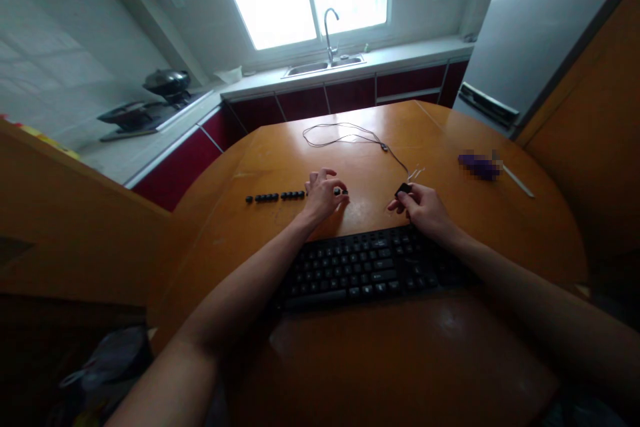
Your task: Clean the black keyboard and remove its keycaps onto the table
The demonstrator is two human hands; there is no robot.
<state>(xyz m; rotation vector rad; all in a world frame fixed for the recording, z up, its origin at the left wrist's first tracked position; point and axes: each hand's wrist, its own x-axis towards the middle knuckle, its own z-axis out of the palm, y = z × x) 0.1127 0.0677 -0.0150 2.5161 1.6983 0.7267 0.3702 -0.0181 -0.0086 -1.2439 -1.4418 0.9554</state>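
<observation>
A black keyboard (350,267) lies on the wooden table in front of me, partly under my forearms. Beyond it, small black keycaps (267,197) stand in a row with gaps; my left hand (323,199) hides part of that row. At the row's right end, its thumb and index finger close around one keycap (345,193). My right hand (427,208), above the keyboard's far right edge, pinches a small black flat piece (403,189) whose kind I cannot make out. Thin white sticks (417,173) lie just past that hand.
A looped cable (345,142) lies toward the table's far side. To the right are a blurred purple thing (479,165) and a pale strip (519,181). Past the round table (240,227) stand a counter with a sink (307,69), a stove (160,121) and a fridge (540,27).
</observation>
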